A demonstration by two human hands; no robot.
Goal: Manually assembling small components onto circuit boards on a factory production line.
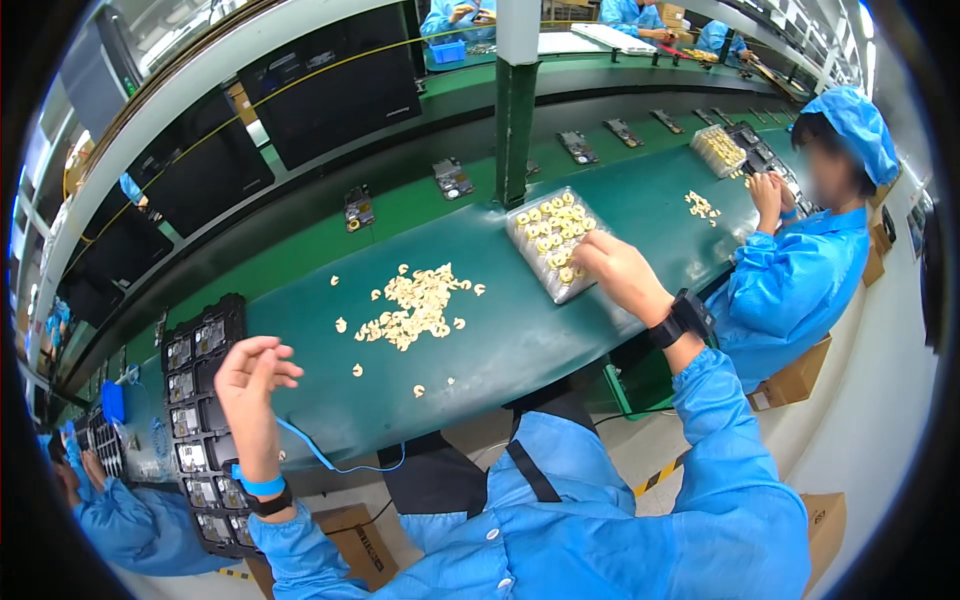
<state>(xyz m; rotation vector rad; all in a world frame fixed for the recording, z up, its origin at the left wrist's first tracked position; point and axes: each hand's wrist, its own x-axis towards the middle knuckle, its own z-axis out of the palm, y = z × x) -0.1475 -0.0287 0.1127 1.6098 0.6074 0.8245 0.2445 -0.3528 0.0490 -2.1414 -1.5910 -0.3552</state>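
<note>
My right hand [622, 275] reaches over a clear plastic tray [562, 291] filled with small round yellow-and-white pieces [548, 226]. Its fingertips are pinched together at the tray's right side; whatever lies between them is hidden. My left hand [252, 378] hovers above the near left of the green table, fingers loosely bent and apart, with nothing visible in them. Beside it stands a black compartment tray [212, 400] holding several small electronic units. Between my hands lies a loose heap of small cream C-shaped pieces [412, 305], with a few scattered around it.
Beyond the green table [330, 390], a conveyor carries spaced electronic units [452, 178]. A green post [512, 130] rises behind the clear tray. A co-worker [800, 270] at the right handles pieces near another clear tray [718, 150]. A blue cord [325, 460] hangs by the table's front edge.
</note>
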